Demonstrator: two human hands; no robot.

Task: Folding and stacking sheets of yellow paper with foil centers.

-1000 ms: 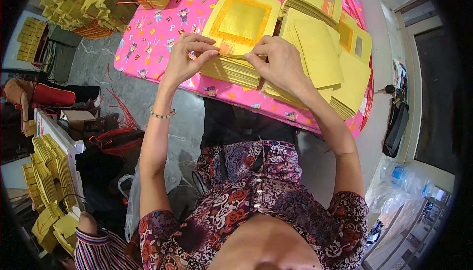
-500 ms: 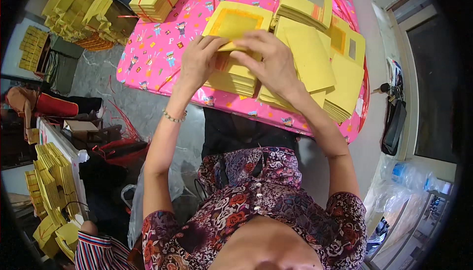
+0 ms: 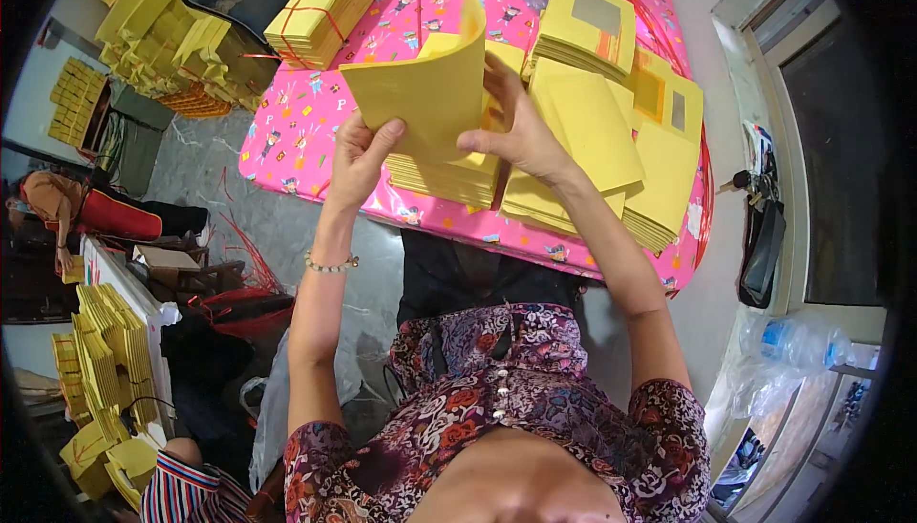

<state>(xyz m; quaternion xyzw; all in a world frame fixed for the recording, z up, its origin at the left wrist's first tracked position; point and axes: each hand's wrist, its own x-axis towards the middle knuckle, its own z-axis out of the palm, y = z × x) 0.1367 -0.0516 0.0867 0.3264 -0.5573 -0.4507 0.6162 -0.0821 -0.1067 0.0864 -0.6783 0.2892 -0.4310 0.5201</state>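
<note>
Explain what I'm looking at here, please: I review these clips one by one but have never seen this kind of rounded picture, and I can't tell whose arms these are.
The picture comes from a wide fisheye camera worn on a person's head, looking down, so straight edges curve near the rim. There is no machine. The two forearms coming up from below belong to the wearer, whose flowered top fills the bottom. The left hand and right hand together hold a yellow paper sheet lifted above a stack of yellow sheets. That stack sits on a table with a pink patterned cover, beside more yellow stacks and a tied yellow bundle. On the floor to the left lie further yellow piles.
</note>
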